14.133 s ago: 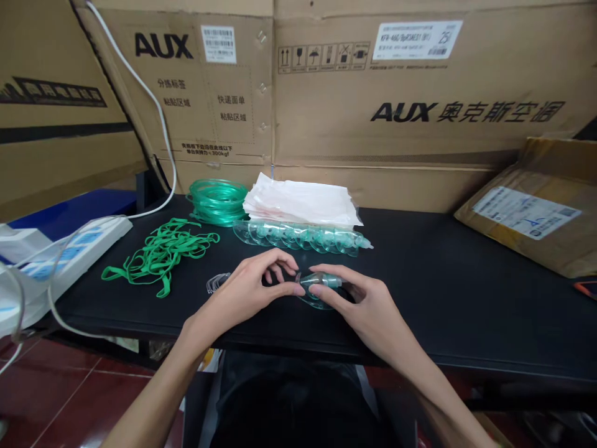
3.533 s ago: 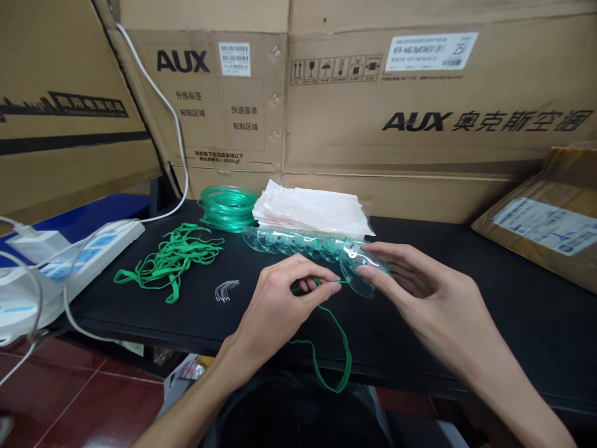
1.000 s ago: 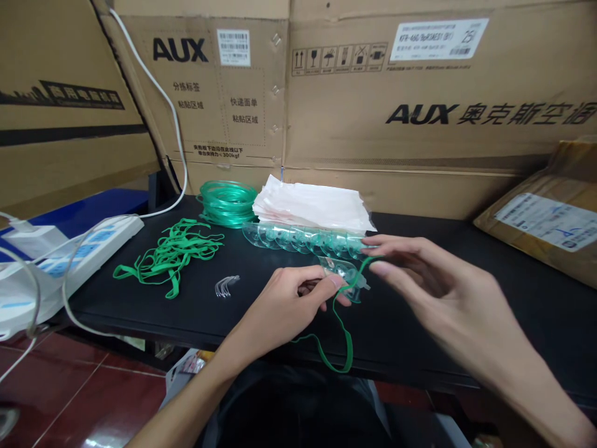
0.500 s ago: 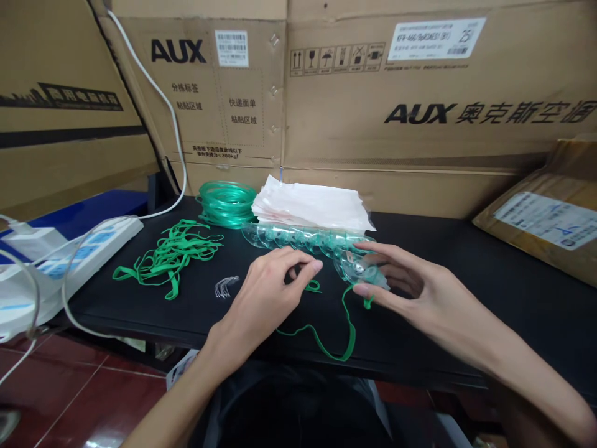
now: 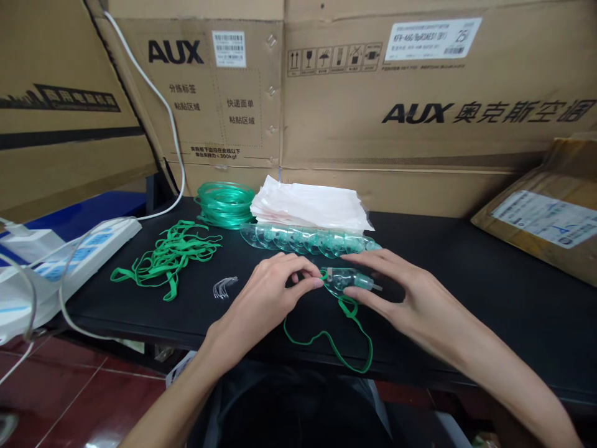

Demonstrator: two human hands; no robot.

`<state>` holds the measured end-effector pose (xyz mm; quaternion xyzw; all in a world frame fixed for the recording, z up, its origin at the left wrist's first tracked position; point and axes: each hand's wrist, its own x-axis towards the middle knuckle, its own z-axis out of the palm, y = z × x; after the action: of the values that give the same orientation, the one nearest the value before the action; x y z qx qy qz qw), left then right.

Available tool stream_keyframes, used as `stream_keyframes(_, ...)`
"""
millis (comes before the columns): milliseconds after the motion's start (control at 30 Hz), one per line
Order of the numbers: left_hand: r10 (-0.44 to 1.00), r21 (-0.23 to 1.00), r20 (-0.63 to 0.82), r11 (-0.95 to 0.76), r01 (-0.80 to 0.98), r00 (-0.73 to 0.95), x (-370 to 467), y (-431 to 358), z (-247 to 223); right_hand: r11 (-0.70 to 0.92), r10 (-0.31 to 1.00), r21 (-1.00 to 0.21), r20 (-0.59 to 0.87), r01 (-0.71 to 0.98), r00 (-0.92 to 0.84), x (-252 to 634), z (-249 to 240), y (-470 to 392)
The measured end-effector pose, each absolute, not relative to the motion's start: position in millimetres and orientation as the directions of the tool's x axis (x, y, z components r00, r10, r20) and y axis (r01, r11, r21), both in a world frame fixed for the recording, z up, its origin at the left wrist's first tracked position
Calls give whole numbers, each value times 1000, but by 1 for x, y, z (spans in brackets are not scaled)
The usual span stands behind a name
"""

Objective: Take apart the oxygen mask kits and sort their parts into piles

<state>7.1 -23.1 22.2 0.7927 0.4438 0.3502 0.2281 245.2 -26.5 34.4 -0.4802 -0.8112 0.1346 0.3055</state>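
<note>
My right hand [image 5: 410, 280] curves around a clear green oxygen mask [image 5: 342, 275], thumb on the near side and fingers on the far side. The mask lies with its nozzle pointing right. At its left end, my left hand [image 5: 275, 286] pinches a small loop of green elastic strap [image 5: 372, 350] between thumb and fingertips. The strap hangs in a loose curve on the black table, and its other end is looped at the mask's near edge. Just behind my hands, a row of nested oxygen masks [image 5: 298, 239] lies on its side.
A tangle of green straps [image 5: 170, 255] and a few thin metal strips [image 5: 224, 287] lie left. Behind stand coiled green tubing [image 5: 226, 204] and white plastic bags [image 5: 310, 204]. A power strip [image 5: 88, 249] is far left, a taped parcel [image 5: 550, 205] right, large cardboard boxes [image 5: 336, 137] behind.
The mask has come left, up to my left fingertips, and turned so its nozzle points right. My right hand moved left with it. The strap's loose curve shifted right.
</note>
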Motion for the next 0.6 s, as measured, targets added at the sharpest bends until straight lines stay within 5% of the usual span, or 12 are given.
stream_keyframes(233,841,789,353,-503,352,410,7,-28,32,649,756,-507,517,568,-403,227,38,-33)
stream_keyframes(600,871,806,295,-448,387,394,-6,-23,35,565,824,-657,408,500,-394,241,55,-37)
